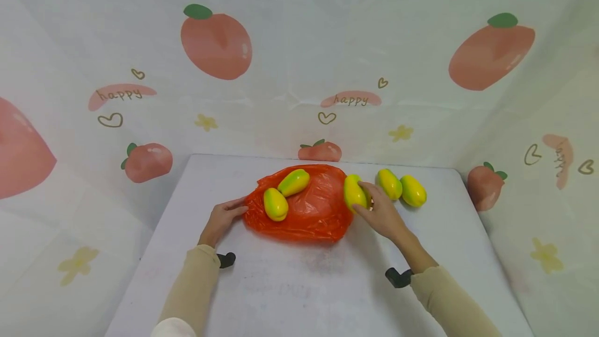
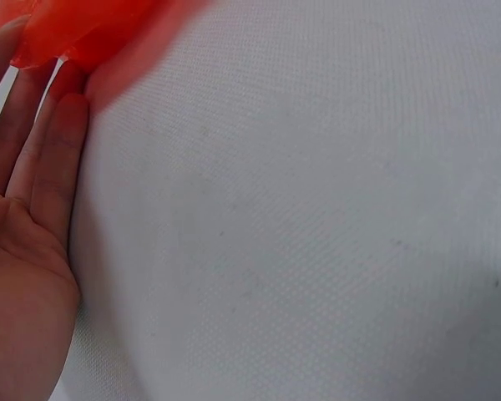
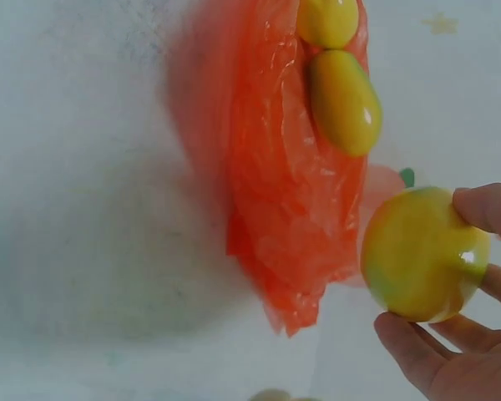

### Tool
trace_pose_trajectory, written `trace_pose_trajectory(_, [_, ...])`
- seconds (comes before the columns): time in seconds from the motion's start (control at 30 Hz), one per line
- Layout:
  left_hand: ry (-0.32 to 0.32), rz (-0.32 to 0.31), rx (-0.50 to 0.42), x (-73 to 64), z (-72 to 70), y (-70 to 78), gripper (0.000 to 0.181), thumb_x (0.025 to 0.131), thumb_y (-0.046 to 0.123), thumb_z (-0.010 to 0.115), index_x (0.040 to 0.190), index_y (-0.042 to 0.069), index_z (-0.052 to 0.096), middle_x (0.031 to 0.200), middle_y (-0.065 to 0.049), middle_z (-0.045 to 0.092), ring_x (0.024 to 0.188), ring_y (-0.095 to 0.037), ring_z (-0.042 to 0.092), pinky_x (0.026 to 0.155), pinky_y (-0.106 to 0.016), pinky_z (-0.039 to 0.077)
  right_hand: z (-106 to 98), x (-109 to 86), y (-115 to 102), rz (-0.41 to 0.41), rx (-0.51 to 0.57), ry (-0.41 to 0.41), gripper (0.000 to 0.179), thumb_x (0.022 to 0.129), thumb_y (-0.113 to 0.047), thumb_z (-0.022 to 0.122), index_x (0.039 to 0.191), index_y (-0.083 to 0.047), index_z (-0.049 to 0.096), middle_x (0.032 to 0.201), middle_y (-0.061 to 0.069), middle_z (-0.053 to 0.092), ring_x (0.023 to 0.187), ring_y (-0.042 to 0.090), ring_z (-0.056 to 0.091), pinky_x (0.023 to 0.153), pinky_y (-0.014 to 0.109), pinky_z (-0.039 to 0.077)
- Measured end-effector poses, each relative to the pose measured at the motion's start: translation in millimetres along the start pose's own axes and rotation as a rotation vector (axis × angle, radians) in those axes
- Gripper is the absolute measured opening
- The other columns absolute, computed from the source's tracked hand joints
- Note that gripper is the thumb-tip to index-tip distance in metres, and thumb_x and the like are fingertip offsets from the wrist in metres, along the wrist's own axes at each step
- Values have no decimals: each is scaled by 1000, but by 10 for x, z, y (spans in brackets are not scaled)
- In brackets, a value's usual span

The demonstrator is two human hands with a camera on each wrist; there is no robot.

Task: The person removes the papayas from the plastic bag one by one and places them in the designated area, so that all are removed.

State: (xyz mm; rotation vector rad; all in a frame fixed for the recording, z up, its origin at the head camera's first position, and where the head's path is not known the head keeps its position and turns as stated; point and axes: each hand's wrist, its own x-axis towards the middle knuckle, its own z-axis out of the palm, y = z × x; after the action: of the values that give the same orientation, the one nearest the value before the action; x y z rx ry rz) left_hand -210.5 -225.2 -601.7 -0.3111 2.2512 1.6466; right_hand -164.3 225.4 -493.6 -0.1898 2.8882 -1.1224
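A red plastic bag (image 1: 323, 207) lies spread on the table, with two yellow-green papayas (image 1: 276, 204) on its left part. At the bag's left edge my left hand (image 1: 223, 220) pinches the thin plastic; in the left wrist view its fingers (image 2: 57, 159) are nearly straight, their tips under the red film. My right hand (image 1: 381, 211) grips another papaya (image 1: 354, 193) between thumb and fingers, over the bag's right edge. The right wrist view shows this held papaya (image 3: 422, 255) end-on beside the bag (image 3: 280, 184).
Two more papayas (image 1: 390, 184) lie side by side on the table, just right of my right hand. The white table (image 1: 290, 285) meets a fruit-printed cloth backdrop (image 1: 285, 66) behind and at both sides. Dark wrist-mounted pieces (image 1: 399, 277) show near both sleeves.
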Motion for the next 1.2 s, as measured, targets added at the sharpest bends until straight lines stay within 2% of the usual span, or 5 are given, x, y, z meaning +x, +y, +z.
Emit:
trace_pose_trajectory(0.3, [3,-2,-11,-7,-16,-1,58,91,44,75,143,22,61,155,-5,54,152,-28,37,127,-50,31,-50,-72,150,17,-58,18,66,95,-24,72,152,-8,43,151,19,48,126,35,51,101,53,56])
trace_pose_trajectory(0.47, [5,-1,-20,-33,1,15,57,92,41,74,143,20,61,155,-6,54,151,-28,39,126,-49,33,-70,-93,281,37,-104,30,66,95,-24,71,153,-7,42,153,22,45,132,39,49,107,57,52])
trace_pose_trajectory(0.73, [5,-17,-9,-42,4,23,57,93,42,72,145,21,59,156,-5,53,152,-28,38,126,-49,33,-57,-111,488,57,-84,37,64,95,-21,69,150,-2,42,150,25,45,137,43,44,116,62,41])
trace_pose_trajectory(1.0, [8,-13,-5,-40,12,35,57,94,44,72,144,22,60,155,-4,54,151,-27,39,126,-49,33,-10,-139,645,82,-99,18,65,94,-16,70,150,2,42,147,28,46,134,44,46,118,62,38])
trace_pose_trajectory(1.2, [7,-15,-20,-34,21,46,54,94,42,72,143,22,61,154,-3,55,150,-26,41,126,-48,34,20,-144,733,122,-100,-16,66,95,-19,69,151,1,40,149,28,42,134,43,46,118,63,37])
